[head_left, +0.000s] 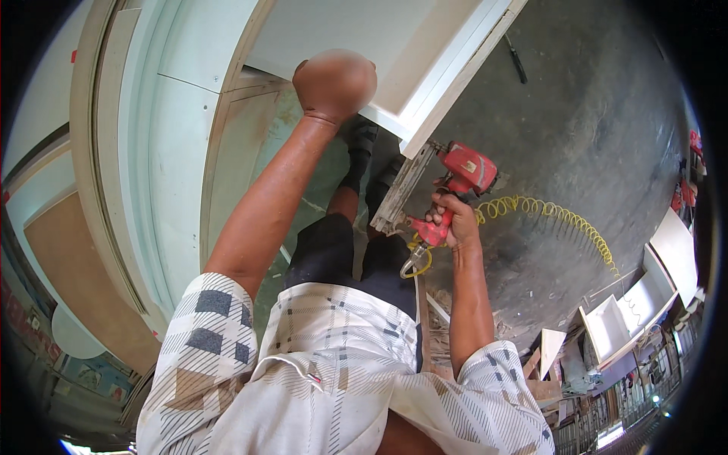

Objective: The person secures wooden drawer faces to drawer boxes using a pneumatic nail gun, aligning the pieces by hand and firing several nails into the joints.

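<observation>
Red nail gun (pixel 464 176) | right hand (pixel 453 221) closed around grip, likely heavy, rigid | left hand (pixel 334 82) fisted on white panel (pixel 425 53), 12 o'clock; stiff.

Red nail gun (pixel 462 178), yellow coiled hose (pixel 557 220), white panel (pixel 425 68), grey-checked white shirt (pixel 334 371)

The left hand (pixel 334 82) is blurred, so its fingers and grip on the white panel (pixel 394 45) cannot be made out. The panel runs off the top edge. The right hand (pixel 453 221) covers the red nail gun's (pixel 464 173) handle, and the gun's nose is hidden against the panel's edge. The shoes (pixel 365 155) are partly hidden behind the left forearm. Shelves at the lower right are too small to tell apart.
</observation>
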Motion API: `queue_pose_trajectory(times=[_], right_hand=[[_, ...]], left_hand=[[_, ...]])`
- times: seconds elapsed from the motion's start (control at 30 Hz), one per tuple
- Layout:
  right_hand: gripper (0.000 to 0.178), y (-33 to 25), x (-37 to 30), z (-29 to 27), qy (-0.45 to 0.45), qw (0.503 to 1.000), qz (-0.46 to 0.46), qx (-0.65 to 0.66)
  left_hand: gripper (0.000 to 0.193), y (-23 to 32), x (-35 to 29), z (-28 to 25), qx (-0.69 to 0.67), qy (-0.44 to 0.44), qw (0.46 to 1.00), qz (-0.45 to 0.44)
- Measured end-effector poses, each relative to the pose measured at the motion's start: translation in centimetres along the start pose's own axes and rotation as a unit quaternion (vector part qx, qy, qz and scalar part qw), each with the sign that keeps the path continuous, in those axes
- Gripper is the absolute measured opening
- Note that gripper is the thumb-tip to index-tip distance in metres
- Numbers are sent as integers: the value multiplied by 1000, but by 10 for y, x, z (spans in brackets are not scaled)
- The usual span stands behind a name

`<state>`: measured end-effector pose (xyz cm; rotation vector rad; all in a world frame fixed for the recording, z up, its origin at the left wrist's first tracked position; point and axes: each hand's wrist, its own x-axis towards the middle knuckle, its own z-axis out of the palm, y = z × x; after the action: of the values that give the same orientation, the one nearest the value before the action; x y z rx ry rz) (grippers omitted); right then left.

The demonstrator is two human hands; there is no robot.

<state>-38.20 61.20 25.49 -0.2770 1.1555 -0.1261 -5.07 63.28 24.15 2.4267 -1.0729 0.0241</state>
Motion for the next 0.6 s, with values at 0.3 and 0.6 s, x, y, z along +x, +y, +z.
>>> queue_pose_trajectory(times=[0.3, 0.6], right_hand=[[36, 1, -10, 7, -6, 1000, 10, -3], [6, 9, -17, 12, 23, 1000, 17, 1]], left_hand=[[35, -7, -4, -6, 15, -18, 1000, -9], [35, -10, 1, -3, -4, 0, 1000, -5]])
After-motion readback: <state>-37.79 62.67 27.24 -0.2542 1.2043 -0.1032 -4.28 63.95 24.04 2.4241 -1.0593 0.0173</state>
